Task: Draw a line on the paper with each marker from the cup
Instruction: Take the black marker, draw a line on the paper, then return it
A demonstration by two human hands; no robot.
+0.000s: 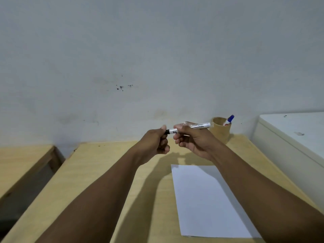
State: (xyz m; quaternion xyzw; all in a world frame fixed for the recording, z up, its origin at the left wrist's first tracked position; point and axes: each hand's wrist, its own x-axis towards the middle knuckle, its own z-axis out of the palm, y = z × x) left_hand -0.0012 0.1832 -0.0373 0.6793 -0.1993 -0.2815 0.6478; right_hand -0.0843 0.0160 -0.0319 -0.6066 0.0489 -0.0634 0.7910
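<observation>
Presently, step in hand: uncapping the black marker [191,127], judged from both hands closing on one pen held level above the desk [108,172].
Right hand [194,142]: grasping the white barrel, thumb and fingers wrapped round it, tail end pointing toward the cup [220,131].
Left hand [156,142]: clenched over the black cap end; the cap itself is mostly hidden in the fist.
Cap state: cannot tell whether it is seated or already loosened.
Paper [208,200]: blank, flat on the desk below and nearer the person, no lines visible.
Cup: at the back right of the desk near the wall, with a blue-capped marker [228,120] standing in it.
Doing it well: pull straight along the barrel, no twisting sideways; keep the right-hand grip firm near the cap joint.
Risk: a jerk as the cap lets go could swing the nib onto skin.
Next call: keep the cap in the left hand, bring the nib down to the sheet.
</observation>
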